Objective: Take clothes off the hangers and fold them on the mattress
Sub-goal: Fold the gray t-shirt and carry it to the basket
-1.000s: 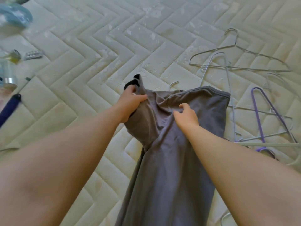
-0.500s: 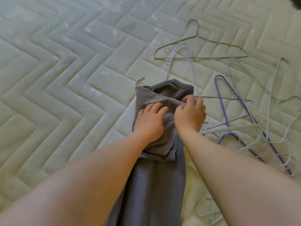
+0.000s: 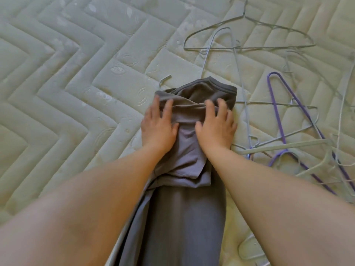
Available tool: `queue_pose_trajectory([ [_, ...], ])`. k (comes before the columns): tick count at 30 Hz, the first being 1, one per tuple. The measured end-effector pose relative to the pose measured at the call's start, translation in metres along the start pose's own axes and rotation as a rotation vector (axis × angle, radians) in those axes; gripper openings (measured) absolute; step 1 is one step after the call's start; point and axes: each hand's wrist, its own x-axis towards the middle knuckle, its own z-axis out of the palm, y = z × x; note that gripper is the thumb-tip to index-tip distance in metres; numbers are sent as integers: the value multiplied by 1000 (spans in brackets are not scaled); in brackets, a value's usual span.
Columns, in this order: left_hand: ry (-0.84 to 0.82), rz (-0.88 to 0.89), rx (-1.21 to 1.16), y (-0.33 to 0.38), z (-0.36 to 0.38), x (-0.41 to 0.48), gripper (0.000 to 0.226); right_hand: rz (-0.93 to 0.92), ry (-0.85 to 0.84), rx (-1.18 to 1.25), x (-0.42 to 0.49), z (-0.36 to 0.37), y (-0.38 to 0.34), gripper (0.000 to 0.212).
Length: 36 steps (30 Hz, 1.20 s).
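Observation:
A grey garment (image 3: 184, 189) lies lengthwise on the cream quilted mattress (image 3: 67, 83), its far end folded back over itself into a narrow strip. My left hand (image 3: 158, 124) lies flat on the left side of that fold, fingers spread and straight. My right hand (image 3: 216, 124) presses flat on the right side, fingers spread toward the ribbed edge. A grey wire hook (image 3: 165, 79) pokes out from under the garment's far left corner.
Several bare hangers lie in a tangle to the right: a grey wire hanger (image 3: 247, 41) at the back, a purple hanger (image 3: 282, 120), a pale plastic hanger (image 3: 284, 146). Another pale hanger (image 3: 249, 250) shows near my right forearm.
The garment's side was folded inward to a narrow strip, and both hands went from gripping it to lying flat and apart on the fold. The camera has swung right.

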Motion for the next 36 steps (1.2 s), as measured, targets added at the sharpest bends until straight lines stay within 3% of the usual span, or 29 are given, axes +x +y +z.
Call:
queue_pose_trajectory([
  [4,44,-468,-701,2,-23,34,84,427,-14,315,34,-12,1,83],
  [7,-69,-593,-938,0,-39,49,71,589,-103,450,50,-12,9,86],
  [9,-129,-537,-909,-1,-43,54,51,599,-93,476,54,-14,9,72],
  [11,-108,-464,-802,-4,-43,58,52,583,-76,437,52,-17,9,63],
  [14,-168,-425,-605,-11,-32,39,78,545,-85,382,28,-25,12,65],
  [18,-306,-375,-524,-16,-16,-21,110,565,-128,388,-34,-23,7,64],
  [21,-363,-296,-407,-19,-12,-61,121,582,-162,418,-76,-15,4,67],
  [24,-372,-191,-213,-30,-10,-107,100,605,-167,420,-119,-4,8,66],
  [27,-85,-192,-179,-47,-10,-137,36,615,-161,400,-155,6,8,64],
  [29,69,-297,-232,-62,-8,-146,19,611,-169,365,-176,14,8,63],
  [33,12,-463,-423,-89,-1,-157,27,696,-190,377,-216,32,21,60],
  [36,-156,-367,-439,-96,8,-194,62,764,-226,391,-258,50,30,54],
])
